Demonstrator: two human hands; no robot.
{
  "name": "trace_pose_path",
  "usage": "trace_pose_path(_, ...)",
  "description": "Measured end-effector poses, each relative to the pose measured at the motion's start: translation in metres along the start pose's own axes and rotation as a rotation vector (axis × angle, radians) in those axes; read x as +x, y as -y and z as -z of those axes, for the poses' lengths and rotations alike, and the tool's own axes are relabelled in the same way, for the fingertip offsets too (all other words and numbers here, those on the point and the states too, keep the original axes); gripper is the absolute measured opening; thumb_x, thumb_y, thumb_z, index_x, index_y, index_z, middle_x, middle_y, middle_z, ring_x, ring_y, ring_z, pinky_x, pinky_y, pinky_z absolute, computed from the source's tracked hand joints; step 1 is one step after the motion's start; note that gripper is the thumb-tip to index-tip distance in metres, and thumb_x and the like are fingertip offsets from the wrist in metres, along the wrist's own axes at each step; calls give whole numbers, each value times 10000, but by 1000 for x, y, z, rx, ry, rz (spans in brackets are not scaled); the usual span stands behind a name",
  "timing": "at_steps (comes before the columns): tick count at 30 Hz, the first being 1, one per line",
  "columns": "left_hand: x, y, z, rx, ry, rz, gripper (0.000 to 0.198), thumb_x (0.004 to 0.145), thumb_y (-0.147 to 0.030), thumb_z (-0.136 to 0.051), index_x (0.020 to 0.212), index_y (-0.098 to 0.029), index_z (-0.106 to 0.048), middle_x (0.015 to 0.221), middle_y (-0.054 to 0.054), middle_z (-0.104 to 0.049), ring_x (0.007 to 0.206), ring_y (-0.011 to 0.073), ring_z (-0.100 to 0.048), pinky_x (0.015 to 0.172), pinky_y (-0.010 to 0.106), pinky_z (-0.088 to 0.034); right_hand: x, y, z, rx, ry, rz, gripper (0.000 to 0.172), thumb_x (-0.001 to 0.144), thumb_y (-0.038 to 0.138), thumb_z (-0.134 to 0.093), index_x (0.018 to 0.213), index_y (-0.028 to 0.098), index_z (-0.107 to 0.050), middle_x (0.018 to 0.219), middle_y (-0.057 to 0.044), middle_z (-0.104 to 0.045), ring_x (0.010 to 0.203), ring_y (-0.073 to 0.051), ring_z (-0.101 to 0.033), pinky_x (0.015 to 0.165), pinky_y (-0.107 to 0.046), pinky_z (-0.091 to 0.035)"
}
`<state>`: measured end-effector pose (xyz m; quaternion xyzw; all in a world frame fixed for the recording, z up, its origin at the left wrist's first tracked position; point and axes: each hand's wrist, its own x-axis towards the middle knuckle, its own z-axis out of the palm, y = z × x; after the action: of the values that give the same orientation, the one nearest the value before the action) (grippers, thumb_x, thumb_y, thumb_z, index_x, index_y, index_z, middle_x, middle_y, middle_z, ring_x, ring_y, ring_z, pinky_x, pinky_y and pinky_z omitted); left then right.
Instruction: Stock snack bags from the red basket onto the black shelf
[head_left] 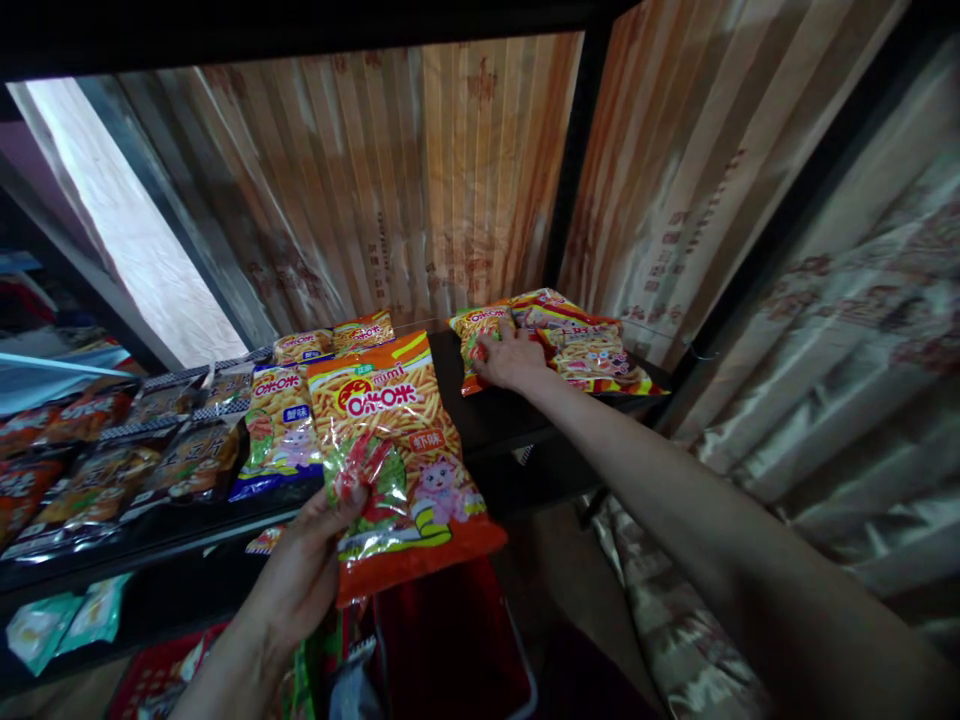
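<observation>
My left hand (319,545) is closed on the lower left part of a large orange snack bag (405,430), held up in front of the shelf with its printed front toward me. Farther back on the right, my right hand (514,358) reaches onto the shelf, its fingers bent over a smaller-looking orange and yellow snack bag (480,322). That bag lies beside a yellow and red snack bag (592,355) with noodle-like sticks printed on it. To the left of the held bag stands a blue-edged snack bag (281,425), partly covered by it.
Brown snack bags (191,455) fill the shelf's left side. More orange bags (364,330) lie behind. Green packets (71,620) sit on a lower level. Below are a red basket (450,640) and dark shelf posts (581,150); a plastic curtain (480,180) hangs behind.
</observation>
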<state>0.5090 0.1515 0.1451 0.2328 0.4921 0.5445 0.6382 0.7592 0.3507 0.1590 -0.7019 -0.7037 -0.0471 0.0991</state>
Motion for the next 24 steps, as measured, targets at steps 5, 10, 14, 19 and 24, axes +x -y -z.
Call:
trace_pose_path(5, 20, -25, -38, 6, 73, -55, 290, 724, -119, -684, 1013, -134, -676, 875, 62, -747, 890, 230, -699, 887, 365, -541, -10, -13, 0, 42, 7, 8, 531, 880, 531, -408, 1336, 269, -483, 1521, -131, -242, 1284, -411, -353, 950, -547, -372)
trace_pose_path(10, 66, -55, -79, -10, 162, -197, 321, 784, -11, -567, 1082, -113, -629, 878, 82, -741, 836, 212, -708, 834, 387, -572, -9, -17, -3, 110, -18, 52, 524, 888, 509, -431, 1332, 236, -490, 1498, -138, -304, 1368, -386, -243, 1047, -572, -251)
trace_pose_path(14, 114, -72, -101, 18, 130, -225, 260, 784, 12, -571, 1000, -114, -642, 841, 76, -735, 769, 200, -710, 787, 384, -588, -4, -14, 5, 284, -233, 271, 440, 972, 314, -250, 1213, 150, -579, 1334, -130, -529, 1276, -234, -427, 1082, -388, -282)
trace_pose_path(19, 162, -78, -123, 34, 46, -145, 146, 818, -76, -593, 954, -110, -633, 790, 74, -724, 705, 188, -702, 728, 371, -598, 11, 8, 18, 515, -127, 219, 428, 952, 285, -301, 1315, 173, -499, 1301, -71, -589, 1186, -189, -540, 1004, -296, -388)
trace_pose_path(24, 194, -70, -141, 60, -22, -114, 160, 820, -62, -570, 973, -80, -614, 745, 84, -706, 689, 193, -690, 694, 362, -590, 28, 21, 11, 452, 39, 137, 576, 889, 294, -450, 1439, 160, -346, 1399, -93, -503, 1228, -233, -524, 1018, -329, -402)
